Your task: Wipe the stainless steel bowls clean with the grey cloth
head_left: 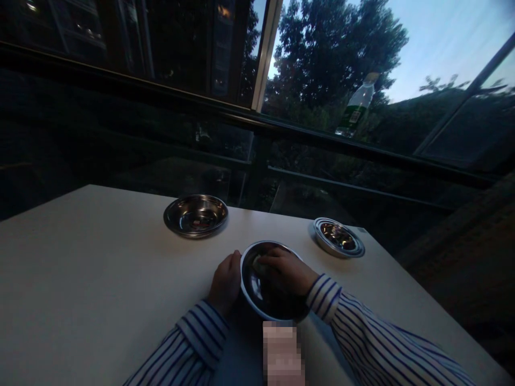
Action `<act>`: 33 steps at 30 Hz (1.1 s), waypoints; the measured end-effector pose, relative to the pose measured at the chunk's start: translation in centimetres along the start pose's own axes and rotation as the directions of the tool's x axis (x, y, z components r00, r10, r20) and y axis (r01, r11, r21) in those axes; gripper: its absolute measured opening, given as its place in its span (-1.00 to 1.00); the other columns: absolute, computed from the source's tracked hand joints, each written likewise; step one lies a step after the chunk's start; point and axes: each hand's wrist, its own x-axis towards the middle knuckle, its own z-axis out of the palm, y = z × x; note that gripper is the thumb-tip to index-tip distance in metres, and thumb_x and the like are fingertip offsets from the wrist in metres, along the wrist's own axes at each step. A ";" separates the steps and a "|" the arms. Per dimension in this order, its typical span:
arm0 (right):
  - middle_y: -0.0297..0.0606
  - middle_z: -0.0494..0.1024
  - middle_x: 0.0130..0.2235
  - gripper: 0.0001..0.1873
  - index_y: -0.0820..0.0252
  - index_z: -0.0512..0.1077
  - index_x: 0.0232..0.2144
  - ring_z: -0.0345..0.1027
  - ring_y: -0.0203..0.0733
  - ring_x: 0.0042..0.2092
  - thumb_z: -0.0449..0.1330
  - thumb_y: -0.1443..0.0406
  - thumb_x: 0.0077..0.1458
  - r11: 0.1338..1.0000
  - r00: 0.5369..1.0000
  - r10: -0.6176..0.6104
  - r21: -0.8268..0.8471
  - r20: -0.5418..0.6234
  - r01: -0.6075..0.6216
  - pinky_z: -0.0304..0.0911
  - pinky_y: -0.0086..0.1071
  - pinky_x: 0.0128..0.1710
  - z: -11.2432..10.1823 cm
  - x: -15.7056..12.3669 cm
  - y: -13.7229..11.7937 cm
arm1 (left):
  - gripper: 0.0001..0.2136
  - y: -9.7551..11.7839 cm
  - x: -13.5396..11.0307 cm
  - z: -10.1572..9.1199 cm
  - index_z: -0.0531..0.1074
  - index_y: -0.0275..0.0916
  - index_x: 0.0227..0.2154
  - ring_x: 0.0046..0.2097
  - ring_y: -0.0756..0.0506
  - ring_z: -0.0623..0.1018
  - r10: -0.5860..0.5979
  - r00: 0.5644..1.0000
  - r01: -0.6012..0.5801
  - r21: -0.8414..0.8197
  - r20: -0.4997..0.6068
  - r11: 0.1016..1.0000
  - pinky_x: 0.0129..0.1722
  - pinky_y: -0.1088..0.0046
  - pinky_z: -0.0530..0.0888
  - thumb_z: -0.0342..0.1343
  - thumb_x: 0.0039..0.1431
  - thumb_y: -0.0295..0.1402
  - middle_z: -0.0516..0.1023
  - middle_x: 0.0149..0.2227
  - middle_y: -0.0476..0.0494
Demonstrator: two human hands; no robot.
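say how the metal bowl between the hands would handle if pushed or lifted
The metal bowl looks thin-walled, so probably light and stiff. Its glossy surface likely slides easily on the smooth table. It may rock: the left hand grips its rim.

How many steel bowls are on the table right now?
3. The far-left bowl sits alone; the far-right bowl has a layered rim, so more may be stacked under it; the nearest bowl is tilted between the left hand and right hand.

A glazed balcony or sunroom at dusk: just beyond the white desk (80, 279) runs a dark railing (281, 131) with glass panes, and farther out stand trees (333, 48) under open sky.
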 end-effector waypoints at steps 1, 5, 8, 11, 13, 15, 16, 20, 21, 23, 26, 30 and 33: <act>-0.15 0.39 -0.12 -0.63 0.07 0.35 -0.02 0.22 -0.11 -0.07 0.05 0.33 0.09 1.000 1.000 -0.006 -0.028 0.009 0.007 0.10 -0.29 -0.09 0.1 0.0 -0.1 | -0.66 0.0 0.0 0.1 0.33 -0.21 -0.58 -0.48 -0.09 0.43 0.007 1.000 -0.007 0.005 -0.009 1.000 -0.45 0.41 0.31 -0.22 0.13 -0.16 0.42 -0.62 -0.04; -0.13 0.40 -0.18 -0.67 0.11 0.35 -0.04 0.24 -0.12 -0.14 -0.01 0.27 0.15 0.991 0.999 -0.023 -0.132 0.037 0.028 0.09 -0.27 -0.15 0.3 0.2 -0.5 | -0.69 -0.1 -0.1 0.4 0.33 -0.22 -0.57 -0.48 -0.07 0.42 0.024 0.999 -0.023 0.022 -0.022 0.999 -0.46 0.43 0.31 -0.20 0.11 -0.18 0.41 -0.61 -0.02; -0.14 0.41 -0.23 -0.70 0.17 0.39 -0.10 0.25 -0.15 -0.19 -0.02 0.30 0.15 0.985 0.996 -0.067 -0.158 0.058 0.075 0.10 -0.28 -0.18 0.5 0.7 -0.8 | -0.69 -0.1 -0.1 0.5 0.35 -0.23 -0.58 -0.47 -0.07 0.42 0.044 0.998 -0.042 0.046 -0.044 0.998 -0.46 0.44 0.30 -0.18 0.09 -0.19 0.42 -0.60 -0.03; -0.14 0.40 -0.23 -0.72 0.17 0.42 -0.14 0.25 -0.14 -0.20 0.04 0.33 0.09 0.978 0.987 -0.125 -0.156 0.101 0.140 0.10 -0.28 -0.19 0.6 0.9 -1.1 | -0.69 -0.2 -0.1 0.5 0.39 -0.24 -0.56 -0.44 -0.08 0.43 0.063 0.996 -0.059 0.069 -0.062 0.996 -0.44 0.45 0.30 -0.16 0.08 -0.20 0.45 -0.57 -0.05; -0.16 0.40 -0.21 -0.73 0.14 0.43 -0.16 0.25 -0.15 -0.20 0.07 0.34 0.07 0.972 0.974 -0.177 -0.132 0.142 0.196 0.11 -0.29 -0.19 0.4 0.7 -1.5 | -0.70 -0.2 0.0 0.5 0.40 -0.25 -0.55 -0.43 -0.08 0.44 0.072 0.995 -0.066 0.077 -0.072 0.995 -0.43 0.45 0.31 -0.15 0.07 -0.22 0.46 -0.55 -0.06; -0.17 0.39 -0.19 -0.73 0.12 0.44 -0.17 0.25 -0.19 -0.20 0.06 0.35 0.08 0.965 0.955 -0.230 -0.081 0.189 0.249 0.12 -0.34 -0.21 0.2 0.2 -2.0 | -0.70 -0.3 0.0 0.5 0.41 -0.26 -0.55 -0.44 -0.07 0.44 0.077 0.994 -0.071 0.078 -0.079 0.994 -0.44 0.46 0.31 -0.15 0.07 -0.23 0.46 -0.56 -0.06; -0.18 0.39 -0.18 -0.73 0.11 0.44 -0.17 0.26 -0.21 -0.21 0.05 0.35 0.08 0.963 0.945 -0.249 -0.049 0.212 0.264 0.13 -0.37 -0.23 0.1 0.0 -2.3 | -0.70 -0.3 0.0 0.5 0.41 -0.26 -0.55 -0.45 -0.07 0.44 0.079 0.994 -0.072 0.077 -0.081 0.994 -0.45 0.47 0.31 -0.15 0.07 -0.23 0.46 -0.56 -0.05; -0.21 0.40 -0.18 -0.72 0.07 0.44 -0.16 0.27 -0.23 -0.23 0.02 0.36 0.10 0.964 0.939 -0.261 0.002 0.225 0.267 0.14 -0.40 -0.27 0.2 -0.4 -2.4 | -0.69 -0.5 0.0 0.5 0.42 -0.27 -0.55 -0.46 -0.06 0.44 0.084 0.994 -0.078 0.076 -0.073 0.994 -0.47 0.48 0.32 -0.16 0.07 -0.23 0.46 -0.57 -0.05; -0.20 0.40 -0.17 -0.72 0.09 0.44 -0.16 0.27 -0.22 -0.21 0.03 0.36 0.09 0.968 0.948 -0.241 -0.017 0.206 0.250 0.15 -0.39 -0.24 0.3 -0.1 -2.3 | -0.68 -0.5 0.0 0.5 0.42 -0.27 -0.55 -0.45 -0.06 0.44 0.086 0.994 -0.080 0.078 -0.070 0.994 -0.46 0.48 0.32 -0.16 0.07 -0.23 0.47 -0.56 -0.05; -0.14 0.39 -0.19 -0.73 0.16 0.43 -0.17 0.26 -0.17 -0.19 0.06 0.37 0.06 0.981 0.974 -0.165 -0.079 0.155 0.179 0.14 -0.34 -0.20 0.5 0.6 -1.9 | -0.68 -0.4 0.0 0.5 0.43 -0.28 -0.53 -0.45 -0.06 0.44 0.089 0.994 -0.083 0.086 -0.068 0.993 -0.46 0.47 0.32 -0.16 0.08 -0.22 0.47 -0.55 -0.06; -0.05 0.40 -0.22 -0.72 0.30 0.43 -0.18 0.26 -0.09 -0.19 0.08 0.41 0.02 0.987 0.991 -0.068 -0.140 0.118 0.085 0.14 -0.26 -0.18 0.7 1.6 -1.7 | -0.69 -0.2 0.0 0.4 0.43 -0.28 -0.52 -0.45 -0.06 0.43 0.093 0.993 -0.085 0.094 -0.079 0.992 -0.45 0.47 0.31 -0.15 0.07 -0.23 0.48 -0.54 -0.07; -0.11 0.41 -0.24 -0.74 0.27 0.44 -0.21 0.27 -0.17 -0.23 0.07 0.43 0.03 0.987 0.985 -0.103 -0.110 0.139 0.119 0.15 -0.35 -0.24 0.6 1.6 -2.5 | -0.70 0.0 0.0 0.2 0.42 -0.27 -0.53 -0.45 -0.05 0.43 0.086 0.991 -0.077 0.088 -0.105 0.993 -0.46 0.49 0.31 -0.16 0.06 -0.23 0.47 -0.54 -0.05; -0.20 0.41 -0.25 -0.74 0.19 0.44 -0.20 0.26 -0.28 -0.31 0.03 0.41 0.08 0.978 0.963 -0.200 -0.025 0.182 0.208 0.14 -0.44 -0.32 0.4 0.5 -3.0 | -0.70 -0.1 -0.2 0.0 0.41 -0.26 -0.57 -0.47 -0.05 0.42 0.082 0.991 -0.073 0.086 -0.106 0.994 -0.47 0.50 0.30 -0.14 0.04 -0.23 0.44 -0.59 -0.02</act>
